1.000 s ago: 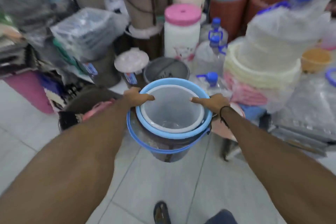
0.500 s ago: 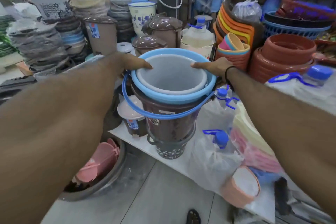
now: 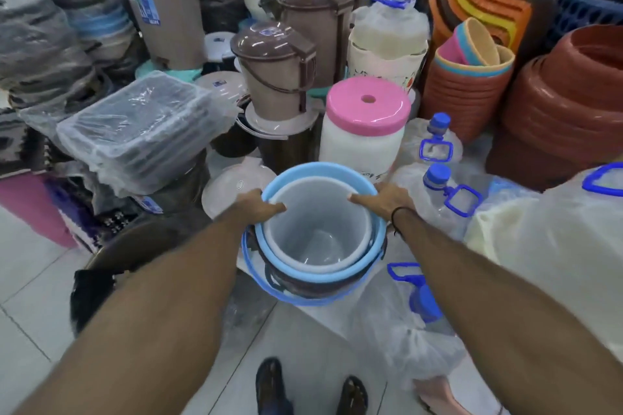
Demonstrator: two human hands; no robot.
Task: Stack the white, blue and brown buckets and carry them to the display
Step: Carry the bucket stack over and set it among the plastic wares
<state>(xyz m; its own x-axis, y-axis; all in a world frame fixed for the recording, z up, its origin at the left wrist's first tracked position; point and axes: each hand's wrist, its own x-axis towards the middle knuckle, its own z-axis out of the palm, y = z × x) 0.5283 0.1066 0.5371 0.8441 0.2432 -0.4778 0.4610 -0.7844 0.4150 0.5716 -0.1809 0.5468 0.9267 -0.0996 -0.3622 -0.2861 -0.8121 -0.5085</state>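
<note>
Three buckets are nested: the white bucket (image 3: 313,232) sits inside the blue bucket (image 3: 323,274), which sits inside the brown bucket (image 3: 303,290). A blue wire handle hangs down around the front. My left hand (image 3: 258,207) grips the stack's rim on the left side, thumb over the white edge. My right hand (image 3: 384,199) grips the rim on the right. The stack is held at the edge of the low display (image 3: 323,313), in front of a white jar with a pink lid (image 3: 365,131); whether its base rests on anything is hidden.
Brown lidded bins (image 3: 273,67), wrapped trays (image 3: 135,131) and a white lid (image 3: 232,185) crowd the left and back. Clear jugs with blue caps (image 3: 438,185), terracotta pots (image 3: 566,104) and wrapped cream tubs (image 3: 546,246) fill the right. My feet stand on pale floor tiles (image 3: 33,280).
The bucket stack has come down from chest height to low at the display's edge, in front of the pink-lidded jar. Both hands kept their grip on the rim.
</note>
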